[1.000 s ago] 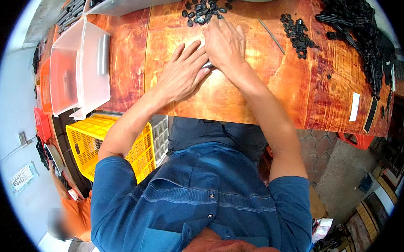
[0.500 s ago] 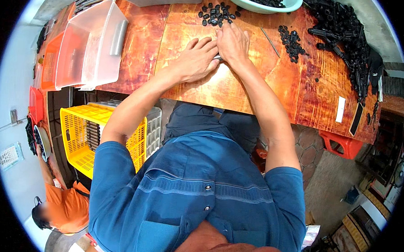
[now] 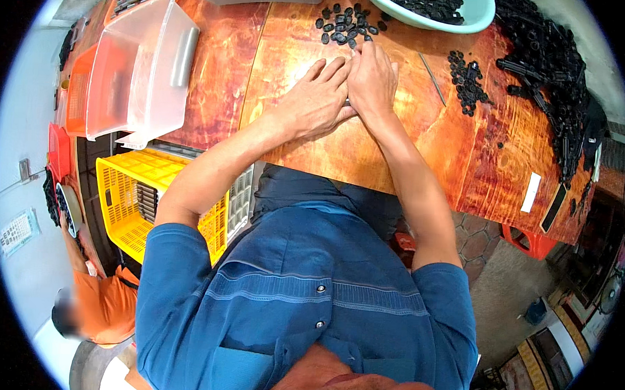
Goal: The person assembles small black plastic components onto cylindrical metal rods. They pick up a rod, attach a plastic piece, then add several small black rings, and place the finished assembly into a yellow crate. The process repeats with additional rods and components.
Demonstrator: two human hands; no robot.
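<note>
Over the wooden table (image 3: 219, 86), my left hand (image 3: 315, 101) is laid palm down, its fingers stretched forward and its thumb tucked toward my right hand. A small bit of a grey rod-like piece (image 3: 347, 102) shows at that thumb; the rest is hidden beneath the hands. My right hand (image 3: 373, 79) touches the left one, its fingers bent and close together, pointing away from me. Whatever those fingertips pinch is too small to tell. Just beyond them lie several small black oval parts (image 3: 344, 25), loosely heaped.
A pale green bowl (image 3: 431, 22) of black parts stands at the far edge. Right of my hands are a thin metal rod (image 3: 432, 80), more small black parts (image 3: 467, 83) and a black heap (image 3: 548, 73). Clear bins (image 3: 147, 69) stand left; a yellow crate (image 3: 126, 239) sits below.
My hands stay together at nearly the same spot on the table. The whole view has shifted slightly, so the table and its things appear a little lower and farther right.
</note>
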